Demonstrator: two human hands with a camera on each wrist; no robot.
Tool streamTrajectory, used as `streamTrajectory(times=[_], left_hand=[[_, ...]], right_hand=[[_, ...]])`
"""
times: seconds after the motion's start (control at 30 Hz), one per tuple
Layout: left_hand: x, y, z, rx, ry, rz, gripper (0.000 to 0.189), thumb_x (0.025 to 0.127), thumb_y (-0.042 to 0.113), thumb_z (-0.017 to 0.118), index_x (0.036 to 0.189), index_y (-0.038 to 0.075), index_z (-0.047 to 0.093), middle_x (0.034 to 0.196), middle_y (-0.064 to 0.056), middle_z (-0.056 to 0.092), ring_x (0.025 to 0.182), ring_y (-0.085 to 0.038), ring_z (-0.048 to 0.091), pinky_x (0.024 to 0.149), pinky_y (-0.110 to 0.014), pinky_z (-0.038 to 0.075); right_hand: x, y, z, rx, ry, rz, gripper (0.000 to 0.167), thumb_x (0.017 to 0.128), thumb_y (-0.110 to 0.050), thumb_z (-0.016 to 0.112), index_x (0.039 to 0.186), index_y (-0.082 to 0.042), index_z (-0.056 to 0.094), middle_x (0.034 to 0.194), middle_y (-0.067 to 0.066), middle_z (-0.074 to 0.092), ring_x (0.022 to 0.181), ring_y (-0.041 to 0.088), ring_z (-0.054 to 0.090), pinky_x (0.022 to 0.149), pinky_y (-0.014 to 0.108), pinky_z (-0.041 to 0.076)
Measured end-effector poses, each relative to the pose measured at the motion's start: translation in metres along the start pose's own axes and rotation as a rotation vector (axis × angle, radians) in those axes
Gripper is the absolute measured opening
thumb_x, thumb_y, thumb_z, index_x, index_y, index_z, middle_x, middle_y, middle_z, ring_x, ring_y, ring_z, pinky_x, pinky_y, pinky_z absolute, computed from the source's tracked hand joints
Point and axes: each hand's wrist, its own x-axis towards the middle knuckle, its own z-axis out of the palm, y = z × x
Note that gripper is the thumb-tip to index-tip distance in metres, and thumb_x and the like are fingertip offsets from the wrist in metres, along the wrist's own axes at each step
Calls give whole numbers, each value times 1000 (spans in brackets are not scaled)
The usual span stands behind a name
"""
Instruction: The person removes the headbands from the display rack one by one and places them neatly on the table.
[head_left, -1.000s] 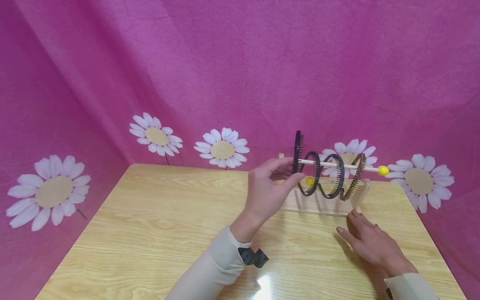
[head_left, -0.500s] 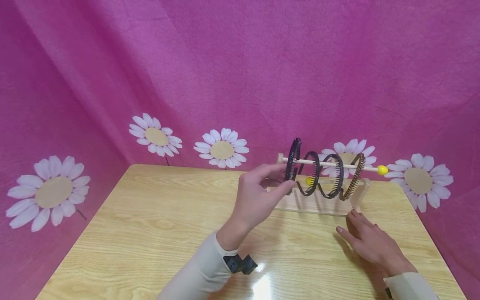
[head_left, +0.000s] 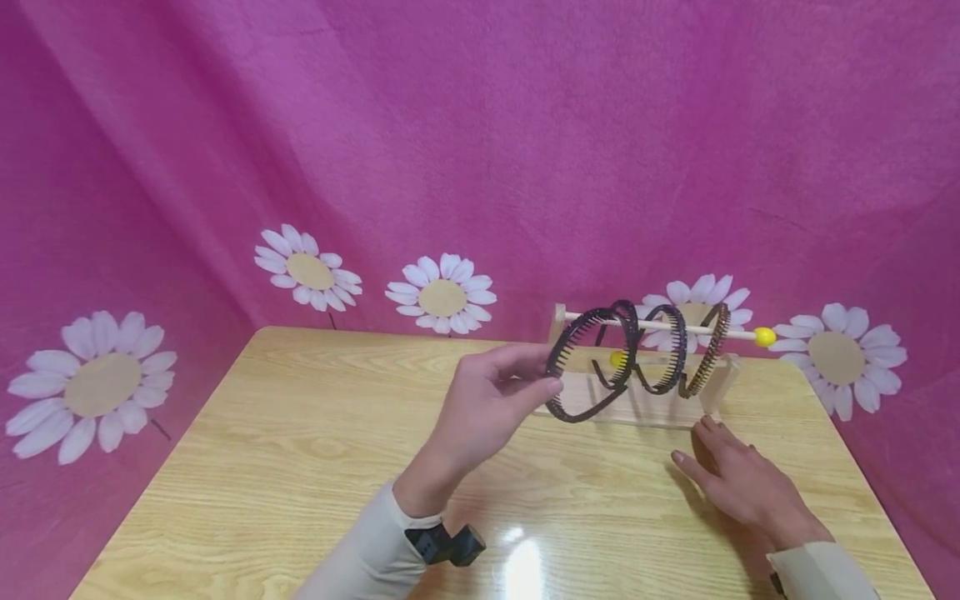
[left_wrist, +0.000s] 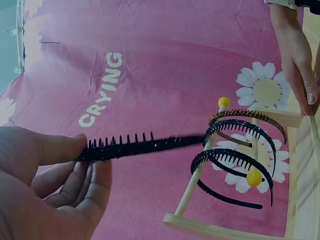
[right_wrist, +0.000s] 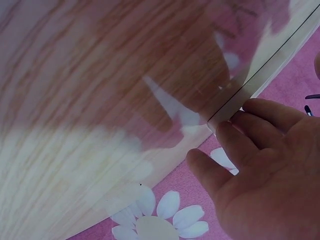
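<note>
My left hand (head_left: 483, 412) pinches a black toothed headband (left_wrist: 135, 149) between thumb and fingers, in front of the left part of a wooden rack (head_left: 652, 412). In the head view, this headband overlaps the rod and the nearest hanging one. On the rack's upper rod (left_wrist: 187, 192) hang two black headbands (head_left: 681, 350) and a brown, bead-like one (head_left: 708, 362). A yellow ball (head_left: 765, 337) caps the rod's right end. My right hand (head_left: 753, 492) rests on the table with relaxed fingers, fingertips right at the front right corner of the rack's base.
The rack stands near the back edge of a wood-grain table (head_left: 315, 450). A second yellow ball (left_wrist: 254, 178) sits on a lower rod. Behind rises a pink cloth (head_left: 480, 150) printed with white daisies and, in the left wrist view, white lettering (left_wrist: 101, 90).
My left hand has moved left and down along the rod, drawing the headband toward the rod's left end and turning it until its loop faces the head camera. My right hand stays put.
</note>
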Motion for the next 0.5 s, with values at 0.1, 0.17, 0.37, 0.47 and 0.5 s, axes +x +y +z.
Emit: streamTrajectory(times=[0.1, 0.17, 0.37, 0.47, 0.5], left_hand=[[-1, -1, -3, 2, -38, -73, 27, 89, -2, 73, 116, 1, 73, 98, -7, 74, 88, -18, 71, 80, -36, 60], [-1, -3, -3, 20, -68, -111, 26, 89, -1, 73, 115, 3, 74, 99, -5, 74, 88, -17, 71, 80, -35, 60], [0, -15, -3, 71, -178, -181, 25, 91, 4, 72, 116, 4, 74, 101, -1, 74, 92, -14, 69, 84, -31, 57], [2, -21, -4, 91, -234, -217, 25, 93, 7, 72, 118, 6, 74, 101, 2, 75, 92, -12, 68, 84, -30, 56], [2, -23, -4, 93, -248, -229, 26, 93, 8, 72, 119, 7, 74, 102, 2, 75, 92, -12, 69, 84, -30, 56]], right_hand=[[1, -2, 0, -25, 10, -10, 84, 102, -61, 42, 148, 10, 38, 153, 36, 29, 135, 56, 32, 103, 73, 30], [2, -3, 0, -43, 17, -14, 84, 102, -61, 43, 147, 10, 40, 152, 36, 30, 136, 56, 32, 105, 72, 29], [4, -3, 0, -64, 33, -12, 87, 101, -62, 43, 147, 12, 37, 153, 37, 28, 137, 57, 29, 107, 73, 24], [4, -1, 1, -63, 39, -20, 88, 101, -61, 44, 148, 12, 35, 155, 36, 25, 138, 56, 27, 106, 74, 23], [5, 0, 1, -58, 37, -20, 88, 101, -61, 44, 149, 12, 34, 156, 36, 23, 138, 56, 26, 107, 74, 22]])
